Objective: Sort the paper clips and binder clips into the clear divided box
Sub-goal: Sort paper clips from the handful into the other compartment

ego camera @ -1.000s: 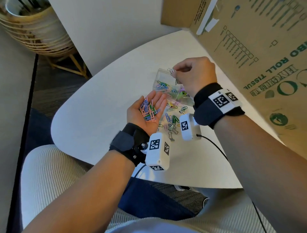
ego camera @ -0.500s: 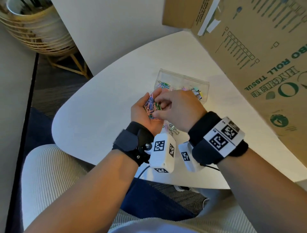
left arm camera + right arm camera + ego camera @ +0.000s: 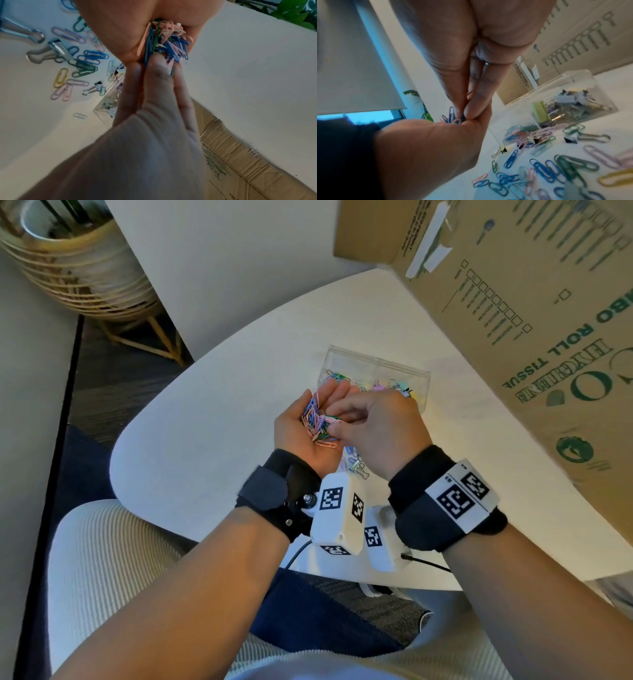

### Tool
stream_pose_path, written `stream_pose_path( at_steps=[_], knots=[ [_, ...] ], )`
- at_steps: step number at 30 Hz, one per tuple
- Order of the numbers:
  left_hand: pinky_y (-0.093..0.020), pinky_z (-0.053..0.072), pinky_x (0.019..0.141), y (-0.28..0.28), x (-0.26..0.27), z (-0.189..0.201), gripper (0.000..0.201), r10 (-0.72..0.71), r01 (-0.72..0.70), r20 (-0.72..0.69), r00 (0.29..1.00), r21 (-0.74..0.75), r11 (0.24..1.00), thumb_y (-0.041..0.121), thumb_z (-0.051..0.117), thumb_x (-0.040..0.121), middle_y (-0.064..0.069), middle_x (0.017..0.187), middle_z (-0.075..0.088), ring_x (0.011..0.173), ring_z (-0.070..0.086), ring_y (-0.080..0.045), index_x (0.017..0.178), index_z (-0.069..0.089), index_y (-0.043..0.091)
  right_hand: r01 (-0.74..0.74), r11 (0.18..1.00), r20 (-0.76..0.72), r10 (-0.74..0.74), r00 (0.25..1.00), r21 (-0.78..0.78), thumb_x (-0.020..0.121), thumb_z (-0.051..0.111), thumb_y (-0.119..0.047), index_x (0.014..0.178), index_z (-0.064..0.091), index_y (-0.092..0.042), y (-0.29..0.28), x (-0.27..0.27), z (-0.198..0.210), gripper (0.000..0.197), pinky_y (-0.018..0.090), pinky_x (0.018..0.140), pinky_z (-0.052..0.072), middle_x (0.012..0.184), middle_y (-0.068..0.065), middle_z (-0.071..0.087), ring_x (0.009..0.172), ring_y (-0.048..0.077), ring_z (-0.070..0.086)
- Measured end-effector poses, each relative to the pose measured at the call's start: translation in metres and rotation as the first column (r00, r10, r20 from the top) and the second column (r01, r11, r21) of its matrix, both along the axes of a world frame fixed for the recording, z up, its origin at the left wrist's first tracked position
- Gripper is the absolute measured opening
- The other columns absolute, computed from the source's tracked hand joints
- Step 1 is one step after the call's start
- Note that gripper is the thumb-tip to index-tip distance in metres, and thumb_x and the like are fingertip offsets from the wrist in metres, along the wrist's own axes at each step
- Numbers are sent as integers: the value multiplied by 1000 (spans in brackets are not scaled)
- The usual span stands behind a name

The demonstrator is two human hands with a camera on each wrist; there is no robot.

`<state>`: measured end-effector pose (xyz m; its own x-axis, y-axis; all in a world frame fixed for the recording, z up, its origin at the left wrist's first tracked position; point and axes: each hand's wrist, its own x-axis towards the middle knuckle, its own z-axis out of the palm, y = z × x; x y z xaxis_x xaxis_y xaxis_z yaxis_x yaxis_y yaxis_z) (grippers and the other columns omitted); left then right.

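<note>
The left hand (image 3: 308, 422) cupped a heap of paper clips (image 3: 317, 421); the right hand's (image 3: 376, 426) fingers (image 3: 476, 108) pinched some. Tangled clips could spill short of the clear divided box (image 3: 376, 371).

Coloured paper clips (image 3: 317, 419) heaped in palm, clear divided box (image 3: 376, 371) (part-filled) behind

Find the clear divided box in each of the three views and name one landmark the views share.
Head view: the clear divided box lies on the white table, upper centre, just beyond both hands.
Left wrist view: only a corner shows at centre left, beside the fingers.
Right wrist view: it fills the right middle, binder clips inside.
Shared landmark: the printed cardboard box next to it.
</note>
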<state>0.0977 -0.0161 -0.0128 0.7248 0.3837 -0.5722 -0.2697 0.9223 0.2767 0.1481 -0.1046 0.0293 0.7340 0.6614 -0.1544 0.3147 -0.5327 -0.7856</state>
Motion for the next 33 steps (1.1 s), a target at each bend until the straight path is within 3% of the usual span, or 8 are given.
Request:
stream_pose_path(
  at_steps=[4,7,11,18,22,26,29,33],
  knots=[
    [-41,52,72,-2,1,1,38,-11,11,-1,1000,-13,1000,24,35,98,-16,84,72,77,71,-29,95,64,-1,134,978,-279,-85,956,162,75,77,1,88,75,-13,-4,7,-1,19,40,74,61,78,10,73,66,25,70],
    [-41,51,85,-2,-1,0,40,-1,1,6,1000,-16,1000,23,36,98,-16,87,73,85,68,-30,92,69,0,213,941,-433,-81,898,265,75,76,3,86,74,-9,-7,12,5,17,27,66,60,79,12,74,66,19,69],
    [-41,53,83,2,-5,-5,37,18,-19,-12,1000,-62,998,22,38,98,-21,92,71,86,68,-32,98,66,-3,315,884,-502,-110,858,346,75,76,2,87,72,-4,-4,29,17,14,20,60,57,70,7,74,59,12,68],
    [-43,48,87,-2,-13,-10,36,4,-6,-25,1000,-71,997,20,37,99,-23,89,71,98,63,-35,102,61,-6,285,917,-97,-268,959,280,75,78,-9,79,74,-24,23,67,5,15,38,73,61,69,-2,71,62,18,69],
    [-42,49,86,-5,-13,-14,36,-12,10,-36,999,-55,998,21,38,99,-21,90,72,95,64,-34,103,61,-5,136,991,152,-137,979,11,80,74,-18,97,75,-21,30,70,-3,17,27,87,54,83,-7,70,77,10,66],
    [-42,50,82,-3,-11,-14,36,-13,12,-14,1000,-75,997,21,37,99,-22,93,71,95,64,-34,105,61,-5,59,987,143,-38,989,-148,84,71,-27,120,66,-22,25,66,-3,37,20,93,45,118,-2,67,104,12,63],
    [-42,50,82,-2,-9,-15,36,-7,8,8,1000,-77,997,21,37,99,-22,93,71,95,64,-35,103,61,-5,57,997,171,-48,984,-50,86,67,-27,112,70,-21,19,55,7,26,23,91,48,108,-3,69,96,10,64],
    [-41,50,88,-1,-7,-17,36,7,-6,22,1000,-65,998,22,38,97,-19,97,70,93,64,-31,106,62,-3,-41,998,165,47,985,-39,83,69,-25,89,74,-23,6,29,16,8,17,73,51,78,-10,68,74,4,62]
  ],
)
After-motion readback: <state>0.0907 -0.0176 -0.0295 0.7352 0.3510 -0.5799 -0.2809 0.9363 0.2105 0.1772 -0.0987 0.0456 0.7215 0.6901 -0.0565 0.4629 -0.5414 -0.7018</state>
